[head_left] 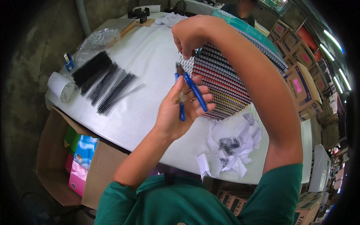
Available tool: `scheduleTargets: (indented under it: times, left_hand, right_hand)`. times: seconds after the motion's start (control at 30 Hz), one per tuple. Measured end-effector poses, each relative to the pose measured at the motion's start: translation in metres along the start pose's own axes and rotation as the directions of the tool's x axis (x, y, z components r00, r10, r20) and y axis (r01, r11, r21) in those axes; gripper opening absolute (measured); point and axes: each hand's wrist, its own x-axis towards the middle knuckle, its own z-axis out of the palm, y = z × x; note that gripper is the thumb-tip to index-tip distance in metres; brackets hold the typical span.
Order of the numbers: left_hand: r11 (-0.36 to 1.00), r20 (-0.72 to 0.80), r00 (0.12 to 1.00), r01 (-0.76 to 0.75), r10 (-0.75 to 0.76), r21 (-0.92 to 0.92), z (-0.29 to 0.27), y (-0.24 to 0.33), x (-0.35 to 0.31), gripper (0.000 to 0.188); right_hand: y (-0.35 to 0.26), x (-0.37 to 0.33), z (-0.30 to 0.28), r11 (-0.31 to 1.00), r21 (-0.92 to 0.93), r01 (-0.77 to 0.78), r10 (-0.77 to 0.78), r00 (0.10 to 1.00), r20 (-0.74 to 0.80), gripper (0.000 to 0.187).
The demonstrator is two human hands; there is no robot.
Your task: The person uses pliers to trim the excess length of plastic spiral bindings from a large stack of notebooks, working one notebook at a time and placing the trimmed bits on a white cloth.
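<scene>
A pair of side cutters [195, 91] with blue handles rests across the palm of my left hand [176, 108], its dark jaws pointing away from me. The thumb holds it while the fingers are half spread. Beyond it, my right hand [186, 37] bends down at the far end of a stack of spiral-bound notebooks [221, 80]. Its fingers are pressed together, and what they pinch is hidden. The notebooks' coil spines face up in rows, with red, yellow and dark edges. My right forearm covers part of the stack.
Black spiral coils [107, 82] lie on the white table at left, near a white roll [61, 87], a tape dispenser [69, 62] and clear plastic [95, 45]. Crumpled paper [215, 137] holds coil scraps. An open carton [103, 174] stands at lower left; stacked cartons [302, 88] at right. A person [242, 11] is behind.
</scene>
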Motion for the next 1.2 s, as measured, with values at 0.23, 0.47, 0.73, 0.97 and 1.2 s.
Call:
scheduleTargets:
  times: [0.23,0.47,0.73,0.97,1.2]
  left_hand:
    - [0.996,0.091,0.994,0.060,-0.066,0.064,0.007,-0.014,0.013,0.055]
    - [0.990,0.022,0.995,0.090,-0.093,0.110,0.004,-0.011,0.021,0.054]
    - [0.885,-0.110,0.991,0.119,-0.077,0.449,0.000,-0.003,0.016,0.053]
    - [0.917,-0.078,0.996,0.079,-0.052,0.391,0.011,-0.001,0.021,0.055]
    - [0.979,0.218,0.961,0.136,-0.168,0.152,-0.016,0.010,0.023,0.055]
  right_hand:
    - [-0.006,-0.007,0.004,0.999,-0.027,-0.019,0.017,0.996,-0.091,0.028]
    - [-0.009,-0.009,0.004,0.998,-0.055,-0.014,0.009,0.997,-0.081,0.025]
    - [-0.003,-0.009,0.006,1.000,0.002,0.007,-0.007,0.992,-0.125,0.020]
    - [-0.001,-0.008,0.003,0.991,0.087,0.098,-0.088,0.989,-0.118,0.017]
    - [0.002,-0.007,-0.001,0.986,0.129,0.104,-0.090,0.990,-0.110,0.017]
